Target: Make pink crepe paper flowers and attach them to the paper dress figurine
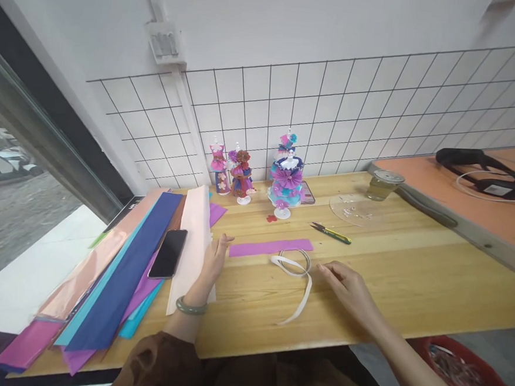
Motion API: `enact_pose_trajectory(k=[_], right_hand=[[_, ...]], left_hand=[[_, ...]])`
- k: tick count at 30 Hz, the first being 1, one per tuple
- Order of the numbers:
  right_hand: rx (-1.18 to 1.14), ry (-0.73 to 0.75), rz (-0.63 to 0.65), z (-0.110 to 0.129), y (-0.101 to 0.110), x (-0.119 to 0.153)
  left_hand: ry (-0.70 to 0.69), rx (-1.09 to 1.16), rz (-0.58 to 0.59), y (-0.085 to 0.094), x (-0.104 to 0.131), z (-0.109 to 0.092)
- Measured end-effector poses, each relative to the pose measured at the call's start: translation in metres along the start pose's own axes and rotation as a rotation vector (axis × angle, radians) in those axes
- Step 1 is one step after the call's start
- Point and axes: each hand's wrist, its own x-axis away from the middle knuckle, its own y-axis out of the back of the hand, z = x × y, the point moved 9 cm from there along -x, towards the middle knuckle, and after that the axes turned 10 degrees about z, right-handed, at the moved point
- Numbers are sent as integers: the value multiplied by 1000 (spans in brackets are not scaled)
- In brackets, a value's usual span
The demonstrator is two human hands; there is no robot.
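Note:
My left hand (214,260), a green bangle (191,307) on its wrist, is at the edge of a pale pink crepe paper sheet (195,224). Its fingers are stretched and appear to hold nothing. Just right of it a purple paper strip (271,248) lies flat. A ring-shaped roll (296,263) and a loose, curling white ribbon (303,299) lie below the strip's right end. My right hand (348,286) is beside the roll, apart from it, thumb and fingers drawn together; anything between them is too small to make out.
Folded crepe papers (123,278) and a phone (168,254) cover the left side. Small paper-dressed figures (287,183) stand at the back. Yellow-green thread snips (332,233), a clear plate (355,210) and a lidded cup (384,185) are farther right; a red bin (461,372) is below.

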Motion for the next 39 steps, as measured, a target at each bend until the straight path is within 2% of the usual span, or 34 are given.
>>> enact_pose_trajectory(k=[7, 9, 12, 17, 24, 28, 31, 35, 39], right_hand=[[-80, 31, 57, 3, -13, -2], [-93, 38, 50, 1, -15, -3], [-92, 45, 43, -5, -16, -7], [-35, 7, -2, -18, -11, -23], [204, -36, 238, -5, -30, -41], [381, -120, 222, -3, -33, -45], [442, -127, 212, -4, -34, -47], [468, -136, 162, -14, -20, -47], [510, -176, 102, -36, 7, -45]], left_hand=[[-199, -529, -9, -11, -10, -18], [-192, -658, 15, -15, -14, -15], [-167, -719, 63, -20, -17, -8], [-175, -676, 80, -21, -17, -9], [-138, -532, 94, -15, -18, -7], [-135, -584, 130, -19, -22, -5], [-96, -573, 167, -20, -25, -4], [-71, -483, 197, -16, -23, -9], [-3, -152, 187, -5, -20, -7]])
